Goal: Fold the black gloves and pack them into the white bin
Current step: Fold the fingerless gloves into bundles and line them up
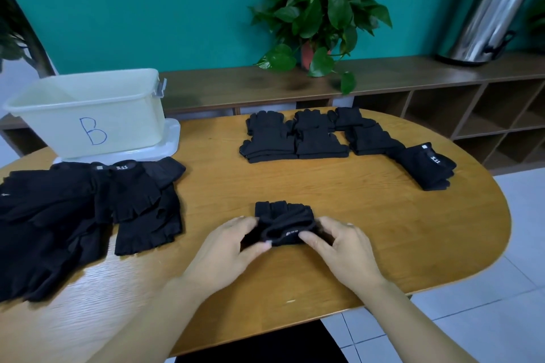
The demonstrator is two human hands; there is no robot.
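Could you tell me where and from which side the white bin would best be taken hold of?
Judging by its shape, take the white bin by its flared top rim at the two short ends, from above; a grey latch marks the right end.

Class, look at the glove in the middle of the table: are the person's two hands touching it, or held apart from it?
Touching. The head view shows the left hand and right hand both pinching the cuff edge of the folded glove.
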